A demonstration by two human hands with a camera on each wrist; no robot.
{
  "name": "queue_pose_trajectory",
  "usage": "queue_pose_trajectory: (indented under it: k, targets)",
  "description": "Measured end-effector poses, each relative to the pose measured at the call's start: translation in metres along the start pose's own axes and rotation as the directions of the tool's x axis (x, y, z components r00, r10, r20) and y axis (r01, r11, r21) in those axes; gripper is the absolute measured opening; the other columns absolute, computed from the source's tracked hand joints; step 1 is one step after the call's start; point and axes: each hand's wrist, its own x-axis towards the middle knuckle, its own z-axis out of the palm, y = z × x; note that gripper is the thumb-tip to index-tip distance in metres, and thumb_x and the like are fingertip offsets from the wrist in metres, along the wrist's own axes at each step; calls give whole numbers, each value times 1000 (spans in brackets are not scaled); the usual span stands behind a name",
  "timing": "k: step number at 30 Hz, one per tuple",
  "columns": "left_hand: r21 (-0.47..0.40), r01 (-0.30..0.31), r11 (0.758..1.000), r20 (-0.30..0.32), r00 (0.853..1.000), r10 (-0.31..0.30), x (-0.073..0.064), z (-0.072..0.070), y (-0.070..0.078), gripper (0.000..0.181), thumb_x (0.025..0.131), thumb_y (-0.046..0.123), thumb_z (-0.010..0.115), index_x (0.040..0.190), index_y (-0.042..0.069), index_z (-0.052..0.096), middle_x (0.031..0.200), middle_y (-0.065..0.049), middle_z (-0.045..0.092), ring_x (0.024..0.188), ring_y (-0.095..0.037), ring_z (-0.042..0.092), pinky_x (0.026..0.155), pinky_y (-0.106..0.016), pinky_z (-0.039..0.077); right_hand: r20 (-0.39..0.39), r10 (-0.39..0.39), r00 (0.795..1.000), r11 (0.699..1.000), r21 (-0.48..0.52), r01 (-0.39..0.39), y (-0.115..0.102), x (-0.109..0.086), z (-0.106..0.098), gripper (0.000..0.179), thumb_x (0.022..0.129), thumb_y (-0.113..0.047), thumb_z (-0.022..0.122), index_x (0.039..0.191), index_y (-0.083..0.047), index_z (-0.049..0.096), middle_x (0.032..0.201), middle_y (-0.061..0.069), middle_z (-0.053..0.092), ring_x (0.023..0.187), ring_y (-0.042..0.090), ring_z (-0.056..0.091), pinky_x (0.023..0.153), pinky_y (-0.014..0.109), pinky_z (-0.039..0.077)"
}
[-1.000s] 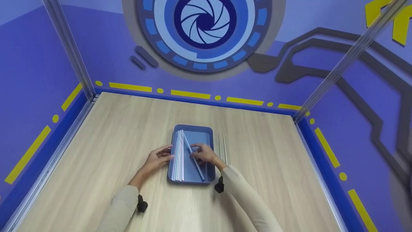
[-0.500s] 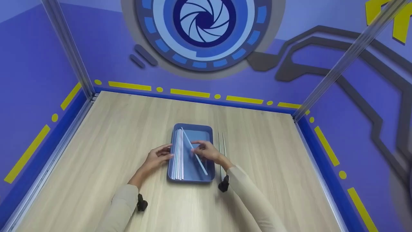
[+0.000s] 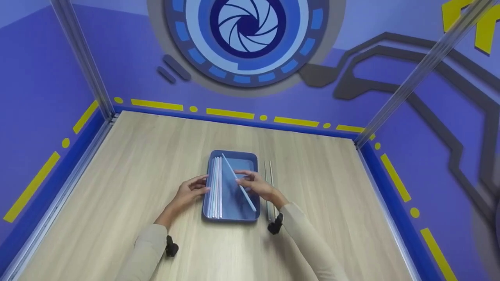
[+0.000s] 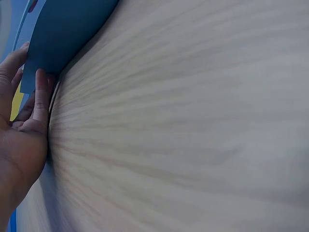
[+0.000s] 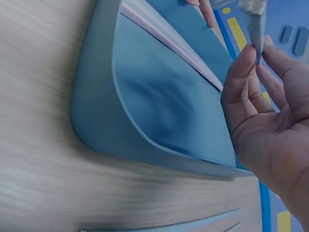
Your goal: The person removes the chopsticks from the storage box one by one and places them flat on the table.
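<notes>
A blue rectangular tray [image 3: 236, 207] lies in the middle of the table in the head view. Several pale chopsticks [image 3: 216, 191] are lined up along its left side. My right hand [image 3: 259, 186] pinches one light-blue chopstick [image 3: 247, 197] between thumb and fingers, slanted above the tray's right half. In the right wrist view, that hand [image 5: 270, 106] has its fingertips around the chopstick, whose near end [image 5: 253, 7] is blurred. My left hand [image 3: 191, 192] touches the tray's left wall, its fingers fairly straight in the left wrist view [image 4: 24, 125].
To the right of the tray, a pair of thin chopsticks [image 3: 272, 177] lies on the wooden table [image 3: 164, 148], partly hidden by my right wrist. Blue-purple panels [image 3: 230, 91] surround the table at the back and sides, with metal posts at the corners.
My right hand has shifted slightly to the right with the chopstick, whose lower end has swung right and away from the lined-up ones. The left hand has stayed at the tray's side.
</notes>
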Motion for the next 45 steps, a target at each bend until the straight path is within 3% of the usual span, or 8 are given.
queue_pose_trajectory:
  k: [5,12,17,25,35,38,45]
  targets:
    - [-7,10,1000,-5,1000,-10,0,0,1,59,92,7,75,146,0,52,132,-31,59,103,-15,64,84,-22,59,-10,1,1000,1000,24,-1,-1,-5,-5,54,101,-27,67,150,-11,51,126,28,63,98,19,60,78,31,54]
    - [-21,14,1000,4,1000,-14,-1,-1,0,60,93,7,74,148,0,50,133,-31,57,102,-12,64,85,-23,60,-18,-28,999,998,60,29,3,-12,-16,54,103,-20,64,151,-3,47,108,7,72,92,14,62,67,25,51]
    - [-43,15,999,6,1000,-15,-2,-2,1,61,92,7,75,148,-1,50,134,-32,56,102,-12,64,85,-22,59,-47,-49,998,996,66,52,4,-19,-25,53,103,-20,62,152,-5,47,111,10,70,98,18,62,70,26,52]
    - [-1,11,1000,-15,1000,-11,0,-3,3,59,92,7,75,146,2,53,132,-29,59,104,-14,63,84,-20,58,-107,-77,991,983,159,93,9,-26,-37,54,104,-16,61,153,-1,43,98,-3,69,77,8,55,66,27,48]
    - [-23,13,1000,-15,1000,-13,-1,-2,0,59,92,6,74,146,0,52,133,-31,58,102,-12,64,82,-20,58,-206,-36,978,955,282,95,26,-37,-57,54,103,-11,61,151,3,42,86,-10,65,65,3,46,59,21,42]
    - [-47,25,999,-15,1000,-26,-2,-2,0,58,92,5,75,146,1,53,132,-30,58,101,-12,64,82,-22,59,-229,-32,973,955,281,98,30,-43,-63,55,103,-10,60,152,5,40,86,-10,63,63,3,44,58,20,41]
    - [-56,20,998,6,1000,-19,-2,-1,0,60,93,5,74,147,-2,50,134,-31,57,102,-12,64,85,-22,59,-307,-15,952,981,180,74,38,-57,-78,56,102,-13,64,151,3,43,95,0,70,70,5,59,60,22,49]
